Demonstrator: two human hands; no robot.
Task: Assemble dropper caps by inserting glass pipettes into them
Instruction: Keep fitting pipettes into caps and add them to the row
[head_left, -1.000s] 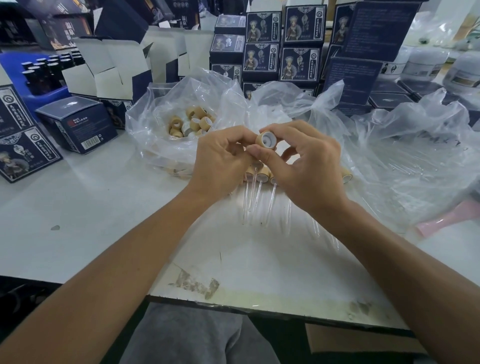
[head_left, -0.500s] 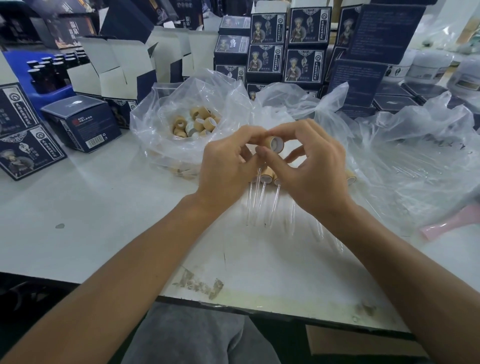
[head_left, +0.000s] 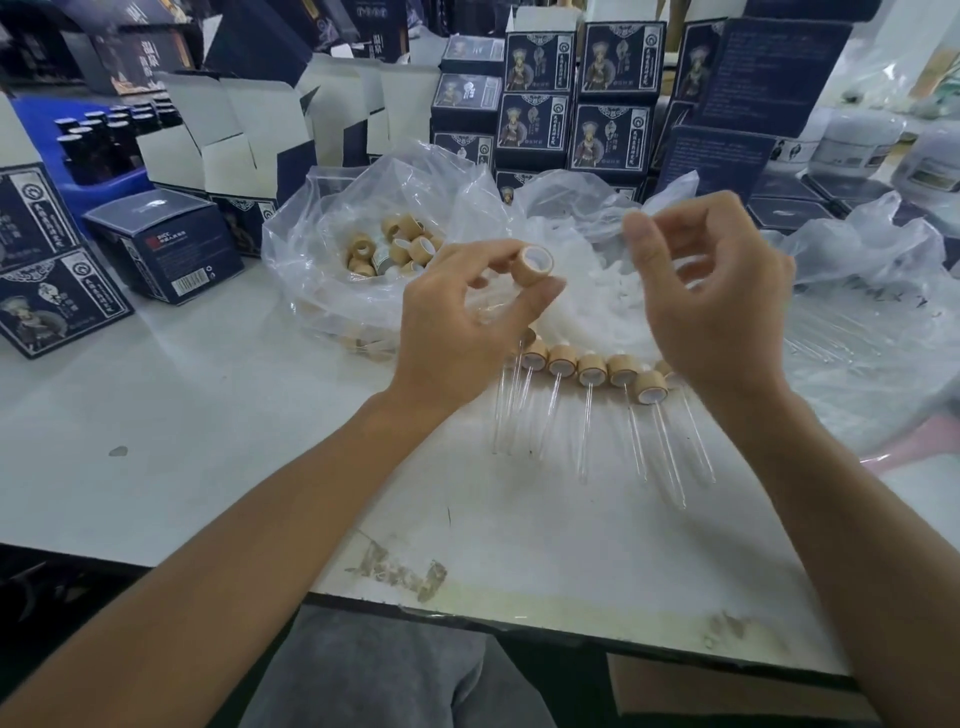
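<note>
Broadly, white table (head_left: 208, 467) with plastic bag (head_left: 322, 270) of loose caps, row of assembled droppers (head_left: 592, 371) just before the hands, right hand (head_left: 722, 306) loosely curled, holding nothing visible, left hand (head_left: 457, 322) pinching tan dropper cap (head_left: 532, 265) aloft.

Seven assembled droppers (head_left: 592, 370) in a row, one held cap (head_left: 533, 265), two hands (head_left: 457, 332)

light: bright, even | shadows: faint | edges: wide-angle bowing | focus: slightly soft
</note>
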